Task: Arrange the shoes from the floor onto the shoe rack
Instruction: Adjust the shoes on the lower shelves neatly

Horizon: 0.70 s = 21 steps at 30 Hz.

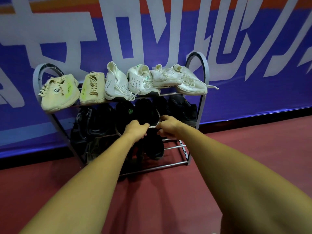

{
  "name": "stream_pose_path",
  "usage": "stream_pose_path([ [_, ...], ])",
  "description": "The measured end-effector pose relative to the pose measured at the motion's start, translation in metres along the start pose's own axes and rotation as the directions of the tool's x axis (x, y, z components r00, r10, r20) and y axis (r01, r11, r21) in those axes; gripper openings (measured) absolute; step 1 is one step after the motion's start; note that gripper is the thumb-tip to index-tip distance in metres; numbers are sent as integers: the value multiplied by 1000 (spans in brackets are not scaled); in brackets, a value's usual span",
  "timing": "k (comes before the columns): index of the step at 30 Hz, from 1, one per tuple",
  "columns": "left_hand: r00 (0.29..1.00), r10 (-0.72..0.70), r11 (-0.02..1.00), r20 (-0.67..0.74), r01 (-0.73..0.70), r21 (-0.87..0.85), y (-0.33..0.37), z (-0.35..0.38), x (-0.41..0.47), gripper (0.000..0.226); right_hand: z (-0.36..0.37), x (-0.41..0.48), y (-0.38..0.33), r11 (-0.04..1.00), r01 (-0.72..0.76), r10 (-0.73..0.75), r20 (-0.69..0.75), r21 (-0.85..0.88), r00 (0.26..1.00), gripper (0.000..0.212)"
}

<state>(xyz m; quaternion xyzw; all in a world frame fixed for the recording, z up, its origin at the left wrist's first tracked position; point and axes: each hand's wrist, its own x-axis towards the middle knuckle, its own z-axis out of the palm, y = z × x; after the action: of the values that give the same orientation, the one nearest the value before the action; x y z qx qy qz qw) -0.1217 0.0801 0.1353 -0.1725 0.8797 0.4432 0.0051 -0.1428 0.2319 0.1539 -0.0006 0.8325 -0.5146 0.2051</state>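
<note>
A grey metal shoe rack (203,65) with three tiers stands against the wall. Its top tier carries several pale shoes: two beige ones (59,92) at the left and white sneakers (143,81) toward the right. Dark shoes fill the middle tier. My left hand (135,130) and my right hand (168,126) both grip a black shoe with a white sole edge (146,114) at the front of the middle tier. Another black shoe (154,147) sits on the bottom tier just below my hands.
A blue and orange banner (253,98) with large white letters covers the wall behind the rack. The floor (168,200) is dark red. The right part of the bottom tier shows bare bars (175,146).
</note>
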Motion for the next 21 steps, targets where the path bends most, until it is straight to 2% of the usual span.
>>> stream_pose_path([
  [2,999,6,999,-31,-4,54,0,-2,-3,38,-7,-8,3,993,27,-29,-18,-119,999,27],
  [5,999,32,993,-16,-30,117,-3,-5,-10,40,-13,-13,8,960,75,-92,-50,-269,995,38],
  [9,991,130,959,3,-127,254,-2,-13,-25,43,-23,-34,11,849,122,-187,-76,-513,979,47],
  [12,985,165,931,39,-169,324,3,-15,-39,53,-28,-50,15,806,126,-210,-80,-578,974,50],
  [16,957,272,821,102,-286,494,25,-16,-55,49,-37,-63,22,767,98,-209,-104,-634,972,42],
  [21,904,390,782,177,-426,454,50,7,-75,54,-53,-81,33,748,55,-195,-139,-662,971,44],
])
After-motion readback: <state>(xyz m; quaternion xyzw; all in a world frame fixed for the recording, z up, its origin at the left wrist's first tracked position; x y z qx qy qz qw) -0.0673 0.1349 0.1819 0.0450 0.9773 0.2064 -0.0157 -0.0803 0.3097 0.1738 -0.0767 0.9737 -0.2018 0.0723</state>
